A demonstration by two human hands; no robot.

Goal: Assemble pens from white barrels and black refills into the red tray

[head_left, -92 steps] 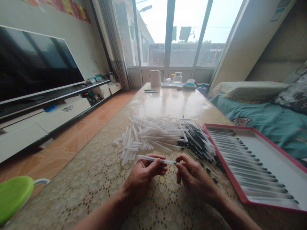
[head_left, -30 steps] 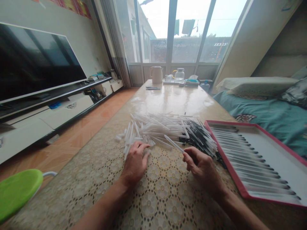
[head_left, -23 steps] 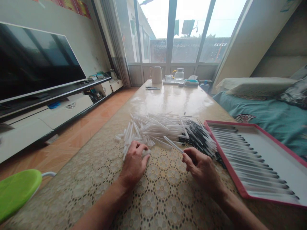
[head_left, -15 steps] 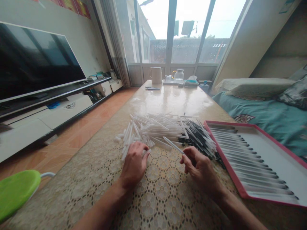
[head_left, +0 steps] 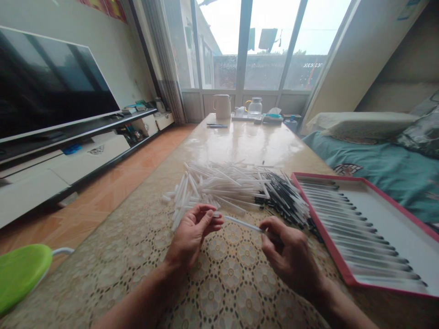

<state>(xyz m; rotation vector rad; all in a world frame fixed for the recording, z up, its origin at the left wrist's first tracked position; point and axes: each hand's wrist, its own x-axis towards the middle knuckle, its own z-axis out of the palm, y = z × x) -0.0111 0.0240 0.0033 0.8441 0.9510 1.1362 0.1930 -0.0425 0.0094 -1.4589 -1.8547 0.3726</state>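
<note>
My left hand pinches a small translucent white plastic piece, perhaps a cap, between thumb and fingers. Opposite it, my right hand grips a slim pale pen-like stick by one end. The stick's free tip points left and almost meets the small piece; whether they touch I cannot tell. Both hands are just above the patterned tablecloth. Beyond them lies a loose pile of translucent white plastic tubes. A heap of thin black-and-white sticks adjoins it on the right.
At the right stands a pink-rimmed box with a row of clear, black-ended pen-like sticks. A kettle, glass jug and tissue pack are at the table's far end. A green stool is at the left.
My left hand has lifted and turned, bringing the small white piece up into view. The stick in my right hand has tilted flatter, its tip now at that piece.
</note>
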